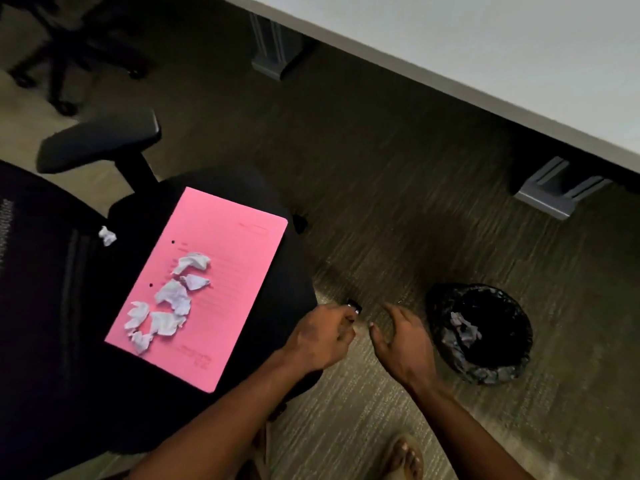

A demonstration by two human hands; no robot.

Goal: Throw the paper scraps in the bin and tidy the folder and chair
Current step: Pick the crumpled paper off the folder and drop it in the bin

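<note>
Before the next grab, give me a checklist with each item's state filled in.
1. Bin within reach, on the floor beside the right hand: ok.
2. Bin has room, only some paper inside: ok.
3. Right hand open and free: ok.
4. Left hand free: cannot tell, fingers curled.
5. Scraps cleared off the pink folder: not ok, scraps lie on it.
6. Stray scrap off the chair seat: not ok.
</note>
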